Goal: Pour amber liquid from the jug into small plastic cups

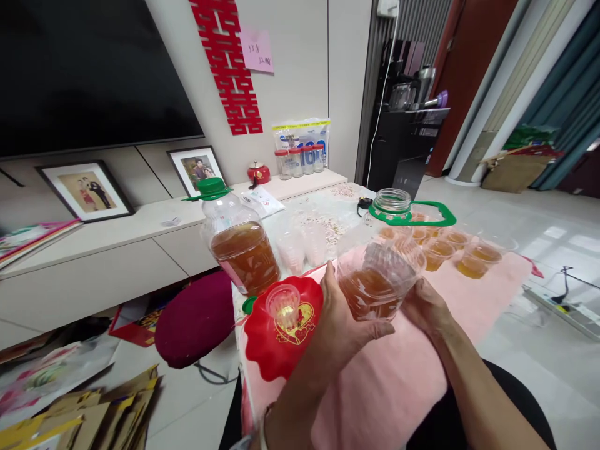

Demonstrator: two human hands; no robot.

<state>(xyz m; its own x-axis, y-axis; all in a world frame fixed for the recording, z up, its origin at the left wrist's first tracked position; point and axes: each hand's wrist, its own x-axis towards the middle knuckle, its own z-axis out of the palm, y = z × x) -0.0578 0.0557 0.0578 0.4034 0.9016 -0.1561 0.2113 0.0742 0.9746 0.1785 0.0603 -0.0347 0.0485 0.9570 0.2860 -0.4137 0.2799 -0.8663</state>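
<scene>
A clear plastic jug (370, 294), uncapped and with a green handle ring at its neck, tilts to the right between my hands, amber liquid in its lower part. My left hand (344, 312) grips its left side, thumb along the bottom. On the right side, my right hand (429, 309) is pressed against it, fingers partly hidden behind. Clear cups of amber liquid (478, 259) stand on the pink cloth beyond the jug. Left of my left hand lies a red scalloped plate (262, 344) with an empty clear cup (284, 303) on it.
A second jug (246, 256) with a green cap stands at the table's left edge, beside stacked clear cups (290, 250). A green cap (249, 305) lies by the plate. A maroon stool (197, 319) is to the left; a power strip (562, 312) lies right.
</scene>
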